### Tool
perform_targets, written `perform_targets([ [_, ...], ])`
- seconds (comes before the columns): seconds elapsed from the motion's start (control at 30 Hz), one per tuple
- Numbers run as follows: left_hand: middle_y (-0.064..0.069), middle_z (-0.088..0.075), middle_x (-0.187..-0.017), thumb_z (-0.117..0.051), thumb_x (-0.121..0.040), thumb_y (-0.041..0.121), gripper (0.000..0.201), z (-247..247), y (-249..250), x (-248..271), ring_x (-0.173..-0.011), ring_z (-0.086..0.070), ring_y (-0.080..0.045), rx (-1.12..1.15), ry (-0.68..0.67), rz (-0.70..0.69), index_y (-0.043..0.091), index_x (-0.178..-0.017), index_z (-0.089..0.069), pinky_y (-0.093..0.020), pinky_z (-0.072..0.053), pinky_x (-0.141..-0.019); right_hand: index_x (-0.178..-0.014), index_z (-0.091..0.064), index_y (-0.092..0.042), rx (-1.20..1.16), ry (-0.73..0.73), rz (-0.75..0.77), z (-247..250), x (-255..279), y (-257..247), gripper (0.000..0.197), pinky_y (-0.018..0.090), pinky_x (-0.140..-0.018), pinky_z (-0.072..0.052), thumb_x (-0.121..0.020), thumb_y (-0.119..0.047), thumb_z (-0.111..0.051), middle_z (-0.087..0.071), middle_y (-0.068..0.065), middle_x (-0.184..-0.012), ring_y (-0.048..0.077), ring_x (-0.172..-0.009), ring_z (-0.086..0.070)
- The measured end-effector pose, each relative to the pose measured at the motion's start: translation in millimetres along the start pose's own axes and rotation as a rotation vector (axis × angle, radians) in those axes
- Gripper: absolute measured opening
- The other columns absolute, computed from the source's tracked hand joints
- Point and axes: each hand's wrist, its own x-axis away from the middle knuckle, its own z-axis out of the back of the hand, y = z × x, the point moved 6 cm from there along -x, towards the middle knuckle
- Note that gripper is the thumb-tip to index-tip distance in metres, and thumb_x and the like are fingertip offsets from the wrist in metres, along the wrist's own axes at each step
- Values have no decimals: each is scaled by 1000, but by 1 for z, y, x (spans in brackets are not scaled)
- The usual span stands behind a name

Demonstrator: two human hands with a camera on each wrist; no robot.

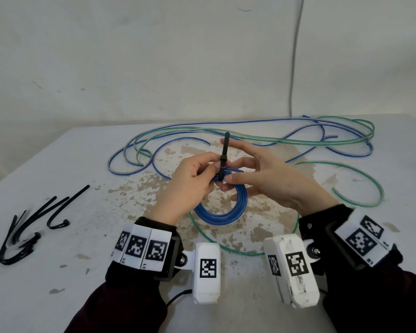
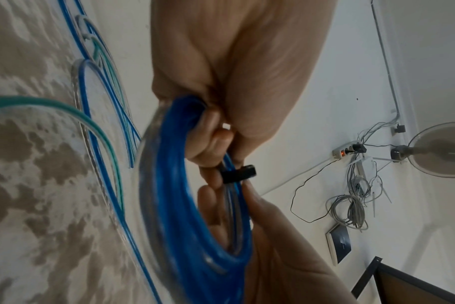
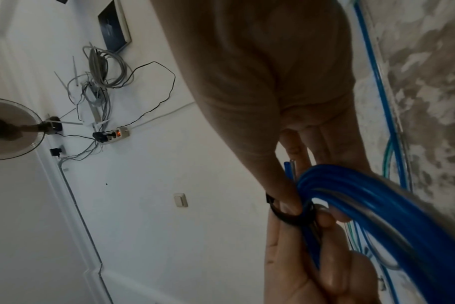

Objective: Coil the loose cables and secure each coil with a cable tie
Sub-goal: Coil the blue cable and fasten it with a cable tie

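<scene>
A blue cable coil (image 1: 217,212) is held a little above the table at the centre. A black cable tie (image 1: 225,150) loops round the coil's top, its tail pointing up. My left hand (image 1: 209,173) grips the coil at the tie, thumb against the tie's head. My right hand (image 1: 231,180) pinches the coil just right of the tie, with one finger stretched up behind the tail. In the left wrist view the tie head (image 2: 238,173) sits on the coil (image 2: 192,216) between both hands. The right wrist view shows the tie loop (image 3: 286,218) still loose round the coil (image 3: 364,205).
Loose blue and green cables (image 1: 250,135) sprawl across the back of the worn white table (image 1: 82,284). One green cable (image 1: 360,186) curves at the right and another passes under the coil. Several spare black ties (image 1: 34,227) lie at the left.
</scene>
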Motion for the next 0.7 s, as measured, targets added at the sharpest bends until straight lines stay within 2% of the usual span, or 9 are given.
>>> perform_targets([
  [0.07, -10, -53, -65, -40, -102, 12, 27, 0, -1, 0, -41, -32, -10, -21, 5, 4, 12, -106, -66, -17, -28, -41, -129, -52, -34, -8, 9, -3, 0, 0, 0, 64, 30, -65, -56, -80, 3, -69, -68, 5, -95, 32, -86, -71],
  [0.1, -11, -52, -65, -40, -102, 11, 27, 0, -2, 0, -42, -33, -11, -26, 7, 7, 13, -106, -66, -18, -28, -41, -128, -53, -34, -10, 12, -3, 0, 0, 0, 64, 29, -63, -55, -80, 4, -69, -68, 4, -93, 32, -85, -71],
  [0.3, -1, -45, -56, -40, -100, 8, 27, -2, -1, 1, -44, -30, -11, 15, -48, 41, 10, -104, -66, -18, -26, -41, -127, -54, -33, 4, 29, 17, 3, 0, -2, 64, 31, -63, -56, -79, 7, -69, -65, 2, -87, 33, -83, -72],
  [0.4, -6, -46, -61, -44, -97, 4, 24, -3, 0, 1, -45, -33, -10, 31, -72, 52, 11, -104, -66, -17, -28, -42, -128, -54, -34, 24, 42, 17, 5, 0, -3, 64, 32, -64, -57, -79, 6, -69, -63, 4, -90, 32, -82, -72],
  [0.47, -5, -50, -64, -45, -97, 3, 24, -4, 1, 2, -45, -33, -9, 42, -91, 39, 13, -105, -66, -17, -29, -43, -128, -54, -33, 41, 35, 10, 5, 0, -2, 62, 35, -66, -59, -80, 4, -68, -64, 4, -89, 31, -83, -72],
  [0.57, 1, -58, -64, -46, -97, 2, 25, -5, 0, 2, -44, -32, -8, 69, -110, 38, 16, -106, -65, -16, -29, -43, -125, -57, -29, 68, 14, -5, 3, 1, -3, 50, 41, -67, -59, -85, 0, -63, -65, 8, -93, 25, -84, -71],
  [0.63, -2, -60, -68, -47, -97, 1, 24, -5, 0, 2, -43, -33, -7, 81, -107, 43, 15, -106, -64, -16, -29, -42, -122, -60, -24, 49, 3, -22, 1, 3, -5, 36, 39, -63, -58, -91, -5, -55, -67, 10, -99, 21, -83, -69],
  [0.7, -7, -60, -72, -47, -96, 0, 24, -5, -1, 2, -42, -33, -7, 93, -97, 39, 16, -104, -64, -16, -29, -41, -117, -63, -23, 35, -7, -33, -1, 4, -6, 25, 39, -64, -58, -96, -18, -51, -69, 8, -109, 22, -85, -68],
])
